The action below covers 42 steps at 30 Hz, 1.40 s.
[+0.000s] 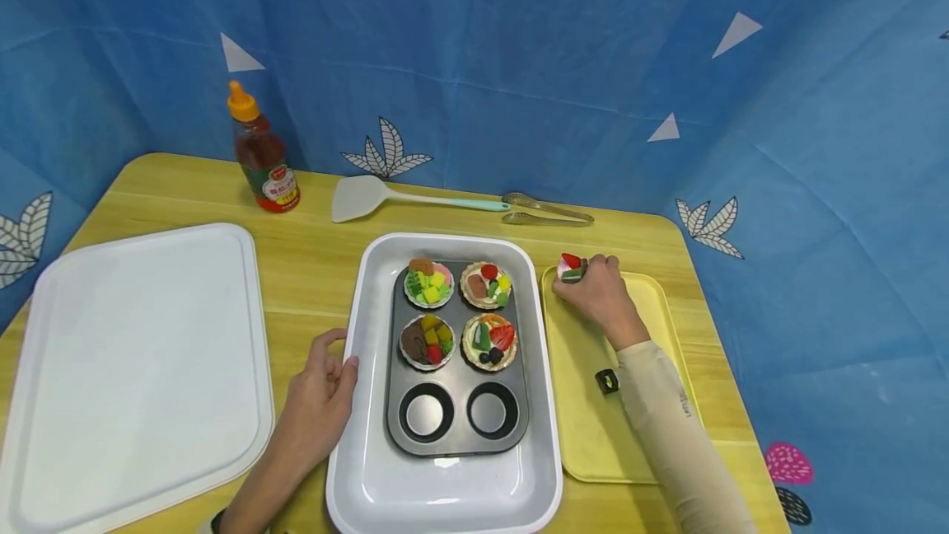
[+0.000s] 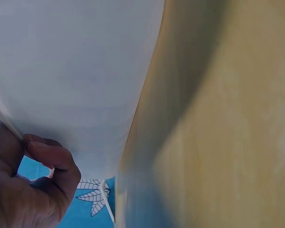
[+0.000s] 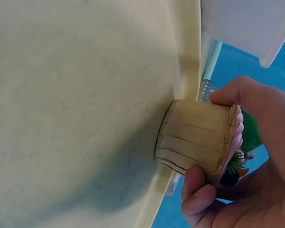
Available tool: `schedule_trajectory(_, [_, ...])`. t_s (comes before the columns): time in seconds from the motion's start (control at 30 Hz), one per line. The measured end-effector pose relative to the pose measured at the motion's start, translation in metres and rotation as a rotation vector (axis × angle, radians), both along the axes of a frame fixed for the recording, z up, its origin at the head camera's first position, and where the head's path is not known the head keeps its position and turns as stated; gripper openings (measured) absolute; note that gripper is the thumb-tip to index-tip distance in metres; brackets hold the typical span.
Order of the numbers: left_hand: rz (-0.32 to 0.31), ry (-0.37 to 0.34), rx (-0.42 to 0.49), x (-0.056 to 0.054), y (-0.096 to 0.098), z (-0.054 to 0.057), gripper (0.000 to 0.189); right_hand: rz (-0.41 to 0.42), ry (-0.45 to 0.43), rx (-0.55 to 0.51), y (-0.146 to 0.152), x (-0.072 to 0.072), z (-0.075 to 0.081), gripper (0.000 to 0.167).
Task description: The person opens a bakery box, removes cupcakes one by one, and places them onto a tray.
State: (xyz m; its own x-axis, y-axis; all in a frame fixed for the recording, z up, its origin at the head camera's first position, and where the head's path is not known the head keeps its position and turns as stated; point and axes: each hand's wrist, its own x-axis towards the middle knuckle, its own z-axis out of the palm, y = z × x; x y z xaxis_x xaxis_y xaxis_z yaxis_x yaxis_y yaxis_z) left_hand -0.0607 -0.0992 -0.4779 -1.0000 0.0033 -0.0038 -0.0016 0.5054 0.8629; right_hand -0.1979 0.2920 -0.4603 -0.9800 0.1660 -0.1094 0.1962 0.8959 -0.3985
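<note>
My right hand (image 1: 596,291) grips a small cupcake (image 3: 194,135) with a pleated tan cup, pink cream and fruit pieces on top. The cupcake is over the far left corner of the yellow tray (image 1: 586,402), thumb on one side and fingers on the other. At the left side of the deep white tray (image 1: 437,489), my left hand (image 1: 319,394) pinches the rim; the wrist view shows a bent finger (image 2: 52,152) against it. Inside that tray lies a dark muffin pan (image 1: 461,427). Several decorated tarts (image 1: 426,342) fill its far and middle rows, and its two near cups are empty.
A flat white tray (image 1: 148,361) lies on the left of the table. Along the back stand a sauce bottle (image 1: 268,163), a white spatula (image 1: 363,198) and metal tongs (image 1: 549,211). A small black object (image 1: 607,381) sits on the yellow tray near the right sleeve.
</note>
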Motion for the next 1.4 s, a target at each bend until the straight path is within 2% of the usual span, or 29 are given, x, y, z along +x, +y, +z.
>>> schedule_trajectory(0.3, [0.000,-0.006,-0.001,0.000,0.000,0.001,0.037,-0.005,0.006,0.024,-0.001,0.003,0.000,0.060])
schedule_trajectory(0.4, [0.002,-0.003,-0.012,0.001,0.000,0.001,0.037,-0.012,-0.001,0.064,-0.002,0.005,0.001,0.072])
schedule_trajectory(0.57, [0.006,-0.010,-0.021,0.000,-0.001,0.001,0.037,-0.021,-0.031,0.115,-0.004,0.009,0.009,0.103])
schedule_trajectory(0.67, [0.007,-0.018,-0.020,0.000,-0.001,0.001,0.037,-0.021,-0.043,0.130,-0.005,0.011,0.015,0.112])
schedule_trajectory(1.03, [0.008,-0.021,-0.006,0.000,-0.002,-0.001,0.037,0.012,0.000,0.149,-0.016,0.028,0.049,0.119])
schedule_trajectory(1.23, [0.010,0.004,-0.009,0.000,-0.001,-0.002,0.037,0.054,0.010,0.115,-0.033,0.039,0.068,0.113])
schedule_trajectory(1.4, [0.002,0.019,-0.006,0.000,-0.001,-0.001,0.036,0.108,0.044,0.113,-0.051,0.050,0.077,0.108])
